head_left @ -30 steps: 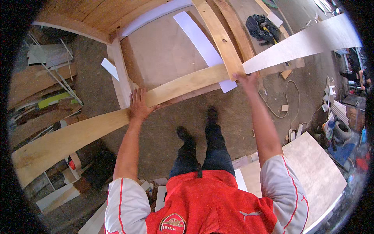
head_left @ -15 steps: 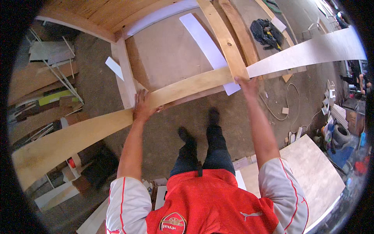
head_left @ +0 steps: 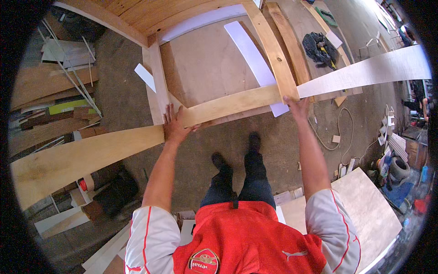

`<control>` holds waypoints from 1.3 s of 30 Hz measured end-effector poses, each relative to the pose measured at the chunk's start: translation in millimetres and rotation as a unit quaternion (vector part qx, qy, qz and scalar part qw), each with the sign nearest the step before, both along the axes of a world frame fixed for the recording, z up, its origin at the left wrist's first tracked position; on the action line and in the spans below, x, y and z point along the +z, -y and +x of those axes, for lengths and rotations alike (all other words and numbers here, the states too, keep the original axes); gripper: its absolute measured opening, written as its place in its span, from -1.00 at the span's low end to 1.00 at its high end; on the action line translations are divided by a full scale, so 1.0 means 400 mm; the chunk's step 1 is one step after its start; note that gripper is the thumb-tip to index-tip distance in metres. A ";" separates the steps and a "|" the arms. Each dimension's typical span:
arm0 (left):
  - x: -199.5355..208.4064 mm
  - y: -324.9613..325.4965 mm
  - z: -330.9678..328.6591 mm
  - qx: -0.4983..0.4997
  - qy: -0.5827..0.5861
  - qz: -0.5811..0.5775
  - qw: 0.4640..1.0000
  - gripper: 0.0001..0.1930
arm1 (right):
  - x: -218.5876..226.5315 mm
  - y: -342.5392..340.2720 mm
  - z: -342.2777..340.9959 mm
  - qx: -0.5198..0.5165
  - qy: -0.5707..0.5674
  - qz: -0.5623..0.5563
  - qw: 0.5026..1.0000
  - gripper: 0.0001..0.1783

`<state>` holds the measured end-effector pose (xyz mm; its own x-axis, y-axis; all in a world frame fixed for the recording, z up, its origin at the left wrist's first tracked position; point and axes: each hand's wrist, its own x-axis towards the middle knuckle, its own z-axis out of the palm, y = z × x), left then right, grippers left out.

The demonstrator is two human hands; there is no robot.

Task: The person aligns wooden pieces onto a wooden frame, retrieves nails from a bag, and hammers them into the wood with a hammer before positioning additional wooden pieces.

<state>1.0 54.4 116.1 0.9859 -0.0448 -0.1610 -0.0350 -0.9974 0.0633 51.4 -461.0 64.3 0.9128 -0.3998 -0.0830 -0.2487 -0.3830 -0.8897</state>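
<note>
A long, flat wooden board (head_left: 232, 104) runs sideways in front of me, light brown at the left and shining white at the right. My left hand (head_left: 177, 125) is closed around it beside an upright wooden post (head_left: 159, 77), fingers over the top and thumb along the near side. Farther right, my right hand (head_left: 297, 108) grips where the end of a knotted wooden plank (head_left: 273, 48) crosses the board; its underside fingers are hidden. Behind the board lies a flat brown panel (head_left: 200, 64), with a white strip (head_left: 248, 52) slanting over it.
Wooden framing (head_left: 102, 23) stands at the upper left. Scrap boards (head_left: 50, 86) are heaped at the left. A black plastic bag (head_left: 319, 48) and a cable (head_left: 350, 132) lie on the right; a pale sheet (head_left: 365, 210) is behind my right arm.
The frame, board and both hands appear slightly farther right and lower in the picture. My left fingers point up more over the board. Both hands keep their grip.
</note>
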 end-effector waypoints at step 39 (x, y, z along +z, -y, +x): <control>-0.079 0.108 -0.091 0.092 0.094 -0.024 0.991 -0.04 | 0.121 -0.032 -0.028 -0.017 -0.069 -0.076 0.995 0.09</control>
